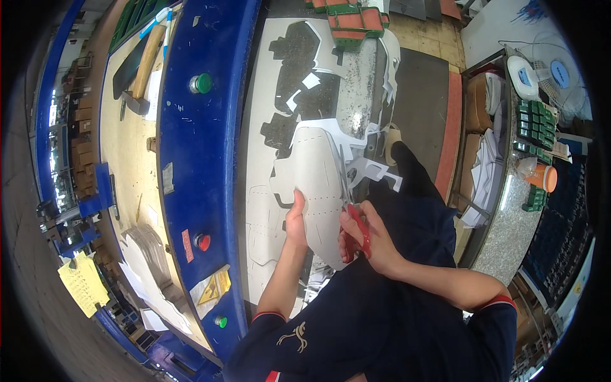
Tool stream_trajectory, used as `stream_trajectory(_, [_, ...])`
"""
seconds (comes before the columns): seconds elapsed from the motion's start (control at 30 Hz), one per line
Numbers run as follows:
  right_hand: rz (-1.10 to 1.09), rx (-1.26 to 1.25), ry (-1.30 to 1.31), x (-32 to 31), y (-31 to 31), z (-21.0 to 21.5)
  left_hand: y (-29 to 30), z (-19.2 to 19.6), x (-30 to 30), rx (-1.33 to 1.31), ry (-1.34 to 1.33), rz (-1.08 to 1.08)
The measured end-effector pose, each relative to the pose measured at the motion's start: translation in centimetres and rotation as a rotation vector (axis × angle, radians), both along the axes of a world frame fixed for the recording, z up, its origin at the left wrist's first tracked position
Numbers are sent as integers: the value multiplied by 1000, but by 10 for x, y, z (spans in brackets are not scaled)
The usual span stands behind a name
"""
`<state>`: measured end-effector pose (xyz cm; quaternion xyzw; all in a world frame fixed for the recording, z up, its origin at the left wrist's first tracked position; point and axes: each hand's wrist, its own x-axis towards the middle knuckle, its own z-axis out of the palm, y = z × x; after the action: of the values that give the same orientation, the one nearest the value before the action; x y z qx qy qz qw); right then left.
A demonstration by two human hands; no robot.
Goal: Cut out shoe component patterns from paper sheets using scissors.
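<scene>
In my right hand [366, 237] is a pair of scissors [358, 234] with red handles, its fingers closed round them. The metal blades point away from me along the right edge of a pale grey sheet [312, 172] marked with dotted lines and short slits. My left hand [296, 216] grips that sheet by its left edge, thumb on top and the other fingers hidden beneath. White cut scraps [366, 167] hang beside the blades and past the sheet's far end. Whether the blades are open or closed on the edge is hard to tell.
A blue machine beam [203, 140] with green and red buttons runs along the left. Beyond it lie a hammer [143, 76] and stacked cut sheets [149, 261]. Green-and-red cutting dies [356, 27] sit at the far end. On the right, a counter carries an orange cup [541, 176].
</scene>
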<state>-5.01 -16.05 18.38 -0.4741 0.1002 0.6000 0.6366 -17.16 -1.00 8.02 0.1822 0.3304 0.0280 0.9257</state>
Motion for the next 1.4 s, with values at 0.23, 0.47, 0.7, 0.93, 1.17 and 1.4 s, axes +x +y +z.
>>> stream_trajectory(0.23, [159,-56,-13,4,-3,-7,-1,-3,-5,21,-22,-5])
stream_trajectory(0.47, [194,-113,-103,6,-4,-4,1,-3,-6,1,-89,-51])
stream_trajectory(0.7, [134,-88,-144,4,-5,-2,-1,-4,-4,10,-53,-28])
stream_trajectory(0.93, [90,-44,-103,1,-4,-4,-3,-5,-4,2,-35,-7])
stream_trajectory(1.17, [29,10,-2,3,0,-3,-4,-4,-7,8,6,32])
stream_trajectory(1.4, [62,-39,-55,6,-1,1,-3,1,-5,116,27,-58])
